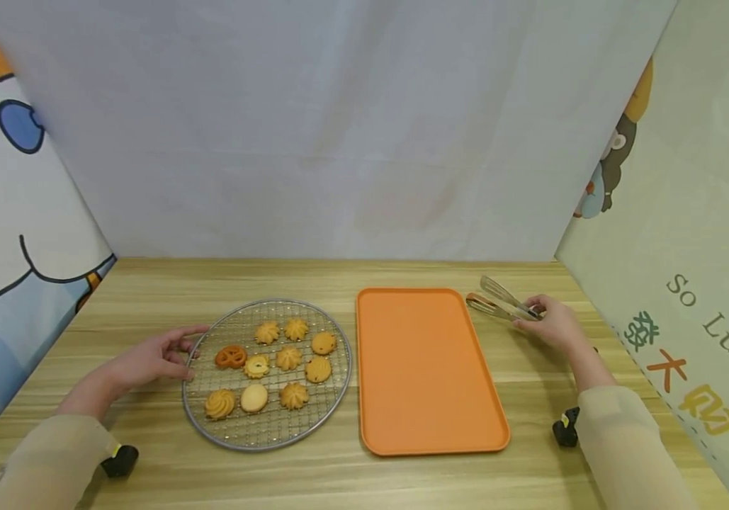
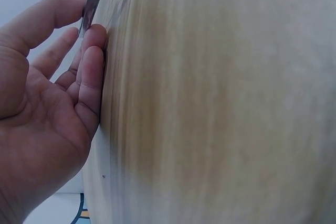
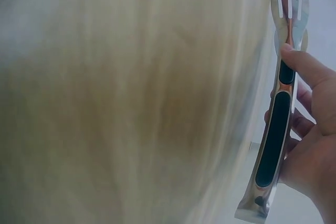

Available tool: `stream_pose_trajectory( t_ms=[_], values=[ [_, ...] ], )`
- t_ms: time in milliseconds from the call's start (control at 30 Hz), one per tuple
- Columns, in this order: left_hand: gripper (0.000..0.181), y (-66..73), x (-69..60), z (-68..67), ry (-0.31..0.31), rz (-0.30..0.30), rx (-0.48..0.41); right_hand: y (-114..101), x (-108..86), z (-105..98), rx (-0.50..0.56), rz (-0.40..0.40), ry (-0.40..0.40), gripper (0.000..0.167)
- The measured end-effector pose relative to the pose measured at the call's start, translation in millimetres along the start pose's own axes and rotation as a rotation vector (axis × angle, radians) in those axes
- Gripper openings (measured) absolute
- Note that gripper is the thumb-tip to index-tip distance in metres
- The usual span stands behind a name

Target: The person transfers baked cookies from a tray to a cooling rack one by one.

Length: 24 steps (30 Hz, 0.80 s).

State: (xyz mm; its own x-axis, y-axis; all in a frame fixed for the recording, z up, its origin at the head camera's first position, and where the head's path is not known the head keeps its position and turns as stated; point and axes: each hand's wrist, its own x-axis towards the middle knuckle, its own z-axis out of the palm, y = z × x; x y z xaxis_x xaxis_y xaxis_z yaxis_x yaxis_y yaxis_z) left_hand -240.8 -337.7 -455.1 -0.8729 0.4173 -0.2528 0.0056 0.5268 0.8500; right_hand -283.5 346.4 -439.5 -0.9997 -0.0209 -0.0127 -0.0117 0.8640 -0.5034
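Observation:
On the left, a round wire rack [image 1: 262, 448] with a metal rim bears several cookies [image 1: 289, 358] and a pretzel [image 1: 231, 356]. My left hand [image 1: 154, 358] holds the rack's left rim between thumb and fingers; the left wrist view shows the thumb against the metal rim [image 2: 94, 1]. At the right, my right hand [image 1: 550, 322] grips metal serving tongs [image 1: 494, 309], their slotted ends spread apart and pointing left. Dark grip inserts [image 3: 275, 135] line the tongs in the right wrist view, with the thumb laid along one arm.
A flat orange tray [image 1: 428, 375] with a low raised edge lies between the rack and the tongs. Everything rests on a wood-grain table [image 1: 160, 283]. A pale cloth [image 1: 338, 142] hangs behind it, and printed panels stand at both sides.

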Motion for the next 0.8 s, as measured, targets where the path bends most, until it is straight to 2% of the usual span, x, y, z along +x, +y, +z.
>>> stream_pose_trajectory(
  t_ms=[567,800],
  values=[
    [0.087,3.1,1.1,0.4,-0.006,-0.002,0.004,7.8,0.1,2.2,0.026,-0.028,-0.012,0.052],
    [0.088,5.7,-1.2,0.1,-0.004,0.002,-0.004,2.6,-4.5,-4.5,0.042,-0.045,-0.043,0.069]
  ],
)
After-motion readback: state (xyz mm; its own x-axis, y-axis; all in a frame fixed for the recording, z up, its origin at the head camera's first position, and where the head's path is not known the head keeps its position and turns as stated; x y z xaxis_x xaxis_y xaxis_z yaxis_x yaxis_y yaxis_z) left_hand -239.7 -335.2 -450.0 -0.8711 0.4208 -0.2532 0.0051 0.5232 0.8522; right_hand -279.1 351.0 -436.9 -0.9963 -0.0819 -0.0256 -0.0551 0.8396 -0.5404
